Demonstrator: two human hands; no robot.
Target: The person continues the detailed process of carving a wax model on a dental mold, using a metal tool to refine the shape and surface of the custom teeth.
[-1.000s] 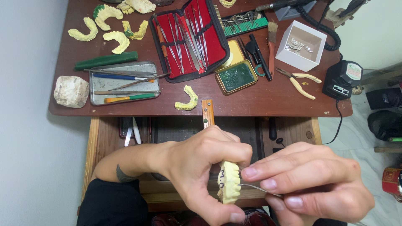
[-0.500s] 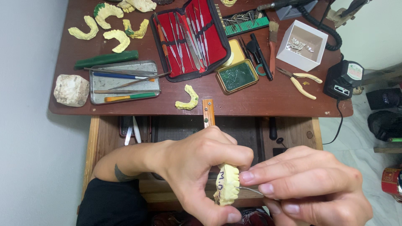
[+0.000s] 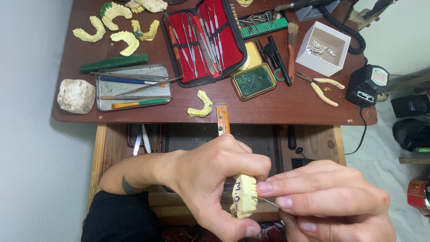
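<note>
Left hand [image 3: 210,183] fingers grip a pale-yellow dental cast [image 3: 244,201] (ink-marked); right hand [image 3: 327,204] pinches perhaps a wire [image 3: 265,200].

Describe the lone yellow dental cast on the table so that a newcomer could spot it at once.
Start at the open red instrument case on the brown table. Just below it, near the table's front edge, lies a yellow horseshoe-shaped cast. It sits alone, unlike the clustered casts at the far left corner.

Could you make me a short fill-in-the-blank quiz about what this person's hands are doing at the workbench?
1. The left hand grips a ____ dental cast.
2. The right hand holds a thin metal ____ against the cast.
3. The open instrument case on the table has a ____ lining.

Missing words: yellow; wire; red
</note>
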